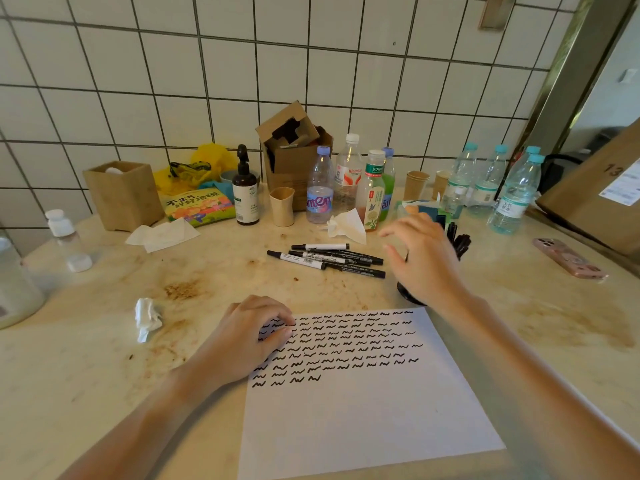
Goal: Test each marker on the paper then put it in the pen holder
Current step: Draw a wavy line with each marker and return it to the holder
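A white sheet of paper (pixel 363 403) lies on the counter, its upper half covered with rows of black squiggles. My left hand (pixel 246 337) rests on the paper's top left corner with curled fingers, holding nothing. Several black-and-white markers (pixel 325 258) lie side by side beyond the paper. My right hand (pixel 422 258) hovers with fingers spread and empty, just right of the loose markers and in front of the black pen holder (pixel 412 296). The hand hides most of the holder. Several marker ends (pixel 459 242) stick out of it behind the hand.
Several water and drink bottles (pixel 346 181) stand behind the markers. A paper cup (pixel 282 206), pump bottle (pixel 245 192), wooden box (pixel 121 194) and cardboard box (pixel 294 150) line the tiled wall. A pink phone (pixel 568 258) lies right. Crumpled tissues (pixel 147 318) lie left.
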